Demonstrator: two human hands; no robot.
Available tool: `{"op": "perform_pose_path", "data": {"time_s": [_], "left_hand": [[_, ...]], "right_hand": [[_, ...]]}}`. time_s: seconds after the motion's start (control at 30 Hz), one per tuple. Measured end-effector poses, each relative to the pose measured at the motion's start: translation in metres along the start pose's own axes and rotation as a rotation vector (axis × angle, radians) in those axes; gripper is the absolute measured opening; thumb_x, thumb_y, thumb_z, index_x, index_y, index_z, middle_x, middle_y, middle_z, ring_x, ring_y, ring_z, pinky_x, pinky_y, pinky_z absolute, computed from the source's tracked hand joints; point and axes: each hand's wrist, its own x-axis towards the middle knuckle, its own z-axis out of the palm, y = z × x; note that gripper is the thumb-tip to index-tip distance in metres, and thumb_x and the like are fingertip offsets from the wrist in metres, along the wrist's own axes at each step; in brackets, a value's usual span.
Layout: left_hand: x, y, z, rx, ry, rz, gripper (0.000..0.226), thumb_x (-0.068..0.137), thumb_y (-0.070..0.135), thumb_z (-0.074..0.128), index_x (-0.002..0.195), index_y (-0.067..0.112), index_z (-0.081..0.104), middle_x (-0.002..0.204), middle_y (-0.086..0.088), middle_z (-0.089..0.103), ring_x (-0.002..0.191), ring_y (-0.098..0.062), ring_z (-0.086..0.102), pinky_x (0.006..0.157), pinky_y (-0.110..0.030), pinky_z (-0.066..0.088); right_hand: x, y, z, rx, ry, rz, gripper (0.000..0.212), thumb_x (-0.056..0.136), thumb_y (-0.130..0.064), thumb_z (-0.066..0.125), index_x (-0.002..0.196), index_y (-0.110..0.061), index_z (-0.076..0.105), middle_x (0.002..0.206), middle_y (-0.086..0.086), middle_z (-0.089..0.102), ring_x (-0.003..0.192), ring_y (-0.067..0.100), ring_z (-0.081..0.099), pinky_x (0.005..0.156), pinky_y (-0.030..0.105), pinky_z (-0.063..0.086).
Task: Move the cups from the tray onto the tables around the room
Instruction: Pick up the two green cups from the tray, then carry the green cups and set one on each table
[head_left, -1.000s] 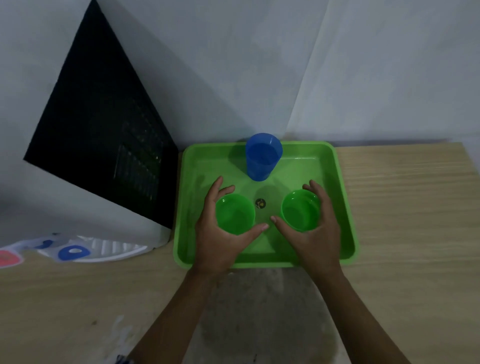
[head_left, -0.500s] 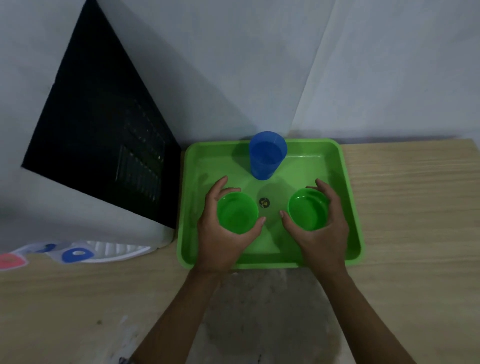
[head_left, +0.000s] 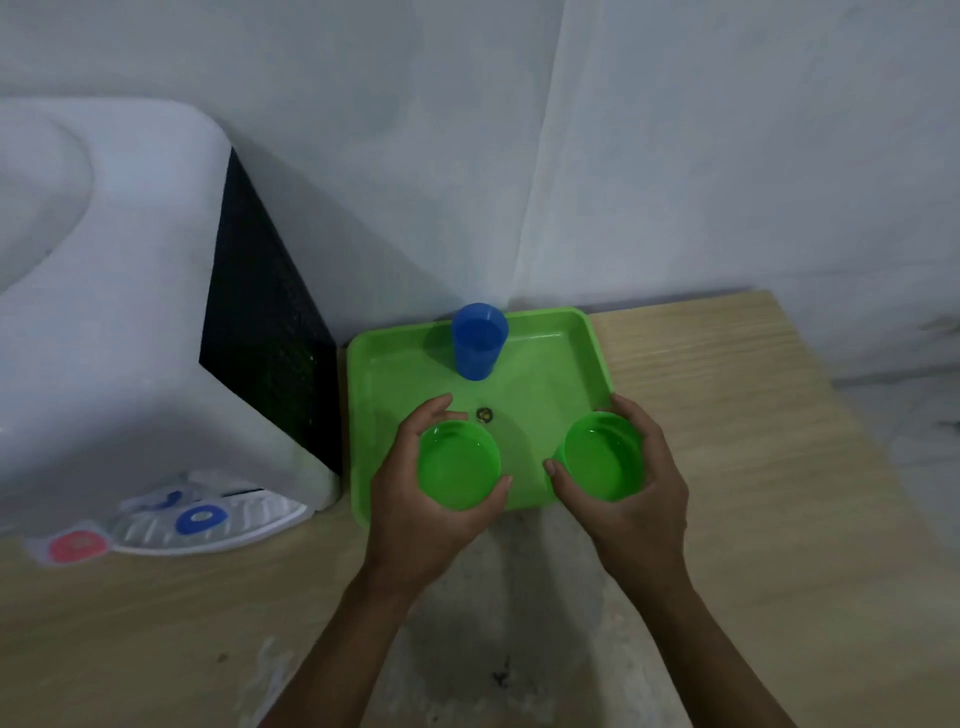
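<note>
Wooden table set into a corner of pale walls fills the view. Nearest, two bare forearms reach forward. The left hand wraps around one green cup, and the right hand wraps around a second green cup; both cups appear raised over the near edge of a green tray. Farther back, a blue cup stands upright near the tray's far edge. A white water dispenser sits at the table's left side. To carry well, keep both cups level and clear the tray's rim. No readable writing shows anywhere.
</note>
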Motion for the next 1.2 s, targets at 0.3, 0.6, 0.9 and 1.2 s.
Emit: {"op": "perform_pose_path", "data": {"time_s": [0.3,0.6,0.9,1.2], "left_hand": [[-0.029,0.054,0.018,-0.069,-0.191,0.077,0.075,0.063,0.029,0.091,0.129,0.021,0.056,0.118,0.016,0.064,0.115,-0.008,0.061,0.099,-0.017,0.042],[-0.069,0.099,0.07,-0.102,-0.381,0.136,0.079,0.061,0.031,0.092,0.131,0.023,0.055,0.117,0.012,0.066,0.114,-0.011,0.061,0.098,-0.021,0.045],[-0.144,0.154,0.135,-0.132,-0.519,0.2,0.081,0.061,0.025,0.095,0.131,0.026,0.054,0.115,0.013,0.066,0.111,-0.014,0.064,0.095,-0.023,0.048],[-0.233,0.211,0.185,-0.153,-0.668,0.293,0.08,0.061,0.022,0.095,0.13,0.026,0.055,0.114,0.012,0.066,0.11,-0.015,0.064,0.093,-0.02,0.049]], "right_hand": [[-0.053,-0.026,-0.066,-0.031,0.183,0.036,0.082,0.066,-0.027,0.096,0.138,-0.02,0.056,0.127,-0.008,0.065,0.12,0.01,0.062,0.102,0.036,0.052],[-0.099,-0.017,-0.143,-0.018,0.355,0.105,0.082,0.065,-0.032,0.094,0.138,-0.022,0.056,0.126,-0.012,0.064,0.118,0.008,0.063,0.101,0.039,0.053],[-0.167,-0.002,-0.238,-0.038,0.494,0.167,0.082,0.066,-0.029,0.095,0.138,-0.024,0.055,0.126,-0.015,0.063,0.118,0.006,0.062,0.101,0.03,0.052],[-0.25,0.01,-0.332,-0.061,0.661,0.196,0.08,0.066,-0.031,0.093,0.136,-0.023,0.056,0.125,-0.014,0.064,0.117,0.005,0.062,0.1,0.027,0.051]]}}
